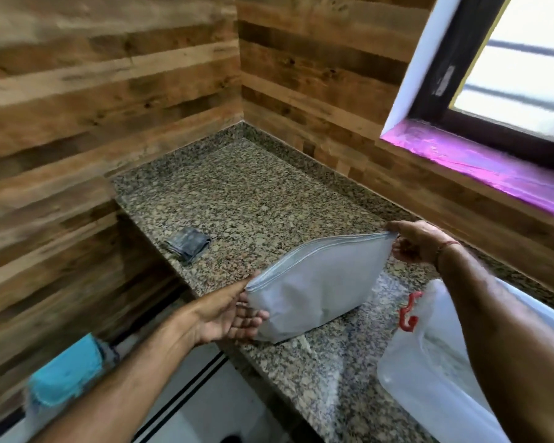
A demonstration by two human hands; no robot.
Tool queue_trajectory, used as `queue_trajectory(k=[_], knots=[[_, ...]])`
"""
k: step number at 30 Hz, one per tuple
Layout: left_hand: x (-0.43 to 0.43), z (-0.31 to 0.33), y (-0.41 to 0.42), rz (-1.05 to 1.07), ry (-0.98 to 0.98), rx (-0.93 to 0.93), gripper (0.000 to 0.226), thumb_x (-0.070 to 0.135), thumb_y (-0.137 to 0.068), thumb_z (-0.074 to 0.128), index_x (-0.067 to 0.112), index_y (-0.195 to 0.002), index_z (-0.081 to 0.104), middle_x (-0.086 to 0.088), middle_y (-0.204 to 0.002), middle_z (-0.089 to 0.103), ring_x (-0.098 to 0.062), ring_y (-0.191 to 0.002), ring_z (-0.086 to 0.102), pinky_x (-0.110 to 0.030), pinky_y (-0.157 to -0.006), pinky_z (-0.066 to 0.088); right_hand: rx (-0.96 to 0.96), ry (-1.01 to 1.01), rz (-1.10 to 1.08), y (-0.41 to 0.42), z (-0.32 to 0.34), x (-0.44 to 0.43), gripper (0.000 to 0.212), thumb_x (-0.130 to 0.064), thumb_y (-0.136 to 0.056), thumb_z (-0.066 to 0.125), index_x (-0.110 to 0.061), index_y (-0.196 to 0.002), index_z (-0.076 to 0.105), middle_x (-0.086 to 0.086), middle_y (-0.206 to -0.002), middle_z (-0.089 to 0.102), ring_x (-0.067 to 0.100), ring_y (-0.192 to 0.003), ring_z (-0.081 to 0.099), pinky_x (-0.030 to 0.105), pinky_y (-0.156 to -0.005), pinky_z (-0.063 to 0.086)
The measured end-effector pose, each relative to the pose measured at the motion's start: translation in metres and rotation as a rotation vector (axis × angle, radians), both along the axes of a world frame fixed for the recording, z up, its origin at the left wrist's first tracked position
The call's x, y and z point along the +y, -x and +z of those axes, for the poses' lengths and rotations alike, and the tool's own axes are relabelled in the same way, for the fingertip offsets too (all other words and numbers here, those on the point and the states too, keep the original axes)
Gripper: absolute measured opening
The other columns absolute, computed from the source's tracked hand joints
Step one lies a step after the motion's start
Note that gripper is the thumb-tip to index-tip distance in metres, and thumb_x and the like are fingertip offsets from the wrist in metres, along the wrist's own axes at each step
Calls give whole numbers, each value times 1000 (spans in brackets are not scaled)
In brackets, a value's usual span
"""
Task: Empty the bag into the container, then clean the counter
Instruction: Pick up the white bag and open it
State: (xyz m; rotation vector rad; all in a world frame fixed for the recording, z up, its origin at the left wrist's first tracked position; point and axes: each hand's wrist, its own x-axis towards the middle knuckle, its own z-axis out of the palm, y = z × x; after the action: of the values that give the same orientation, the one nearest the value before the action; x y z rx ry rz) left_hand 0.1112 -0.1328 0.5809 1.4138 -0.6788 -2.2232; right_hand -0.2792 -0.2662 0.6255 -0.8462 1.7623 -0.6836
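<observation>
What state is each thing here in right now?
zip bag: standing on the counter, zip looks closed.
left hand: pinches the bag's left corner.
right hand: pinches its right corner.
cloth: folded, lying untouched.
clear container: open or lidded, cannot tell.

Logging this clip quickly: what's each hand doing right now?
Left hand: pinching the left end of the pale grey zip-top bag.
Right hand: pinching the bag's top right corner.
</observation>
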Motion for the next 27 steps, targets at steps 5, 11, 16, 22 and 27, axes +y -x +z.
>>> queue_trajectory(k=[5, 11, 16, 22, 27], knots=[[10, -10, 3, 211, -1, 181, 78, 15, -29, 105, -2, -98, 73, -11, -74, 66, -13, -49, 62, -29, -49, 60, -15, -2, 1, 7, 5, -6, 11, 4, -95, 64, -2, -86, 60, 12, -66, 52, 10, -32, 55, 22, -36, 50], [28, -30, 8, 302, 232, 124, 95, 23, -53, 98, 17, -135, 50, -17, -100, 68, -18, -65, 67, -26, -47, 56, -50, -39, 144, 20, 7, 0, 13, 2, -99, 61, -5, -108, 67, 12, -86, 63, 8, -47, 66, 23, -45, 58], [40, -46, 6, 202, 239, 20, 119, 35, -36, 104, 21, -138, 45, -24, -125, 63, -31, -92, 72, -37, -63, 61, 152, -115, 287, 18, 13, 8, 33, 16, -92, 61, -3, -118, 64, 17, -88, 66, 24, -65, 69, 37, -54, 64], [18, -43, -3, 151, -86, 179, 82, 71, -87, 49, 9, -141, 46, -42, -126, 59, -41, -93, 73, -48, -77, 63, 595, -208, 568, -7, 29, -4, 22, -13, -96, 66, -16, -115, 74, 13, -104, 76, 32, -91, 77, 46, -83, 64], [1, -39, 19, 106, -84, 169, 89, 45, -70, 88, -2, -137, 53, -33, -115, 63, -39, -90, 71, -49, -72, 64, 633, -413, 610, -41, 31, -32, 81, -71, -89, 59, -1, -129, 65, 13, -134, 59, 32, -97, 72, 34, -65, 63]])
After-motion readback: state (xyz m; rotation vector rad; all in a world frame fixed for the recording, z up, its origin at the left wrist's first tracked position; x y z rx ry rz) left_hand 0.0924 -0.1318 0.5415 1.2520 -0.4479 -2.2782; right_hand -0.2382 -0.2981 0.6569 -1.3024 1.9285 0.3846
